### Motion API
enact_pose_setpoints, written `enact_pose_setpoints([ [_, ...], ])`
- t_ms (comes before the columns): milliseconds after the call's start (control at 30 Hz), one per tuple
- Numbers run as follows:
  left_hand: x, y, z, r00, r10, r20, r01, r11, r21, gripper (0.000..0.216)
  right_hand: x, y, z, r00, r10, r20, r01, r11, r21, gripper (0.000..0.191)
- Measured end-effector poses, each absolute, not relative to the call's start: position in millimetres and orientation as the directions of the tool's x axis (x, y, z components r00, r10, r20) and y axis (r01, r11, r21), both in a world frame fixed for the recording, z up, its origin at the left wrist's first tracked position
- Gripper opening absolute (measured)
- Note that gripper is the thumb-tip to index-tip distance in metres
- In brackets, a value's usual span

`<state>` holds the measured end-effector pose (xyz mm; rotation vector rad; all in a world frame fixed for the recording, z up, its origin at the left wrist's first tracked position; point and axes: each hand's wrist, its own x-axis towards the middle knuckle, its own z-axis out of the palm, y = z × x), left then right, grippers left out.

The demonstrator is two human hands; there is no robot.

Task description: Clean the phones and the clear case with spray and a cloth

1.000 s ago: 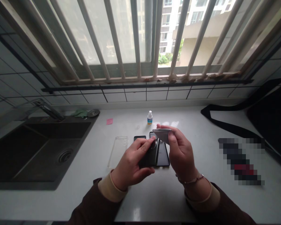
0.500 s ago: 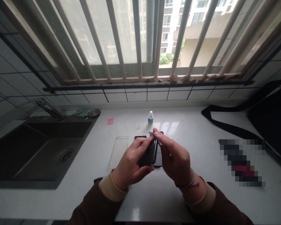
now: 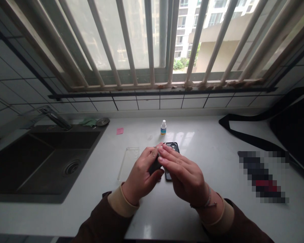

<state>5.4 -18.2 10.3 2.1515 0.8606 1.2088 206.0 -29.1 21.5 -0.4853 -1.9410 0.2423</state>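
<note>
1. Right hand [image 3: 184,173] has closed in, fingers outstretched over the black rectangular phone [image 3: 155,166] gripped by the curled left hand [image 3: 140,172]; whether the right pinches anything is hidden.
2. A slick case could slip, dropping it onto the flat black phone [image 3: 172,147] on the white counter [image 3: 212,216].

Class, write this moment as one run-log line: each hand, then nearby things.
left hand: grips black phone | right hand: fingers on it | nearby: second phone, clear case

White countertop [image 3: 207,141] with probable phone case [image 3: 128,164]
</note>
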Motion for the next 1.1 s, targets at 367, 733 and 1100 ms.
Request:
enact_pose_setpoints([
  [367, 5.3, -16.7, 7.3, 0.43, 0.707, 0.561, 0.234, -0.688, 0.687, 0.071, 207.6, -26.2, 26.4, -0.296, 0.501, 0.813, 0.219, 0.864, -0.453, 0.066],
  [733, 5.7, -19.5, 8.7, 0.432, 0.677, 0.596, 0.166, -0.709, 0.685, 0.078, 206.1, -20.9, 18.3, -0.169, 0.668, 0.724, 0.286, 0.737, -0.613, 0.056],
  [1100, 17.2, -24.3, 28.1, 0.488, 0.817, -0.307, -0.508, 0.552, 0.661, 0.077, 206.4, -4.3, 7.7, 0.109, 0.983, 0.149, -0.027, 0.152, -0.988, 0.041],
])
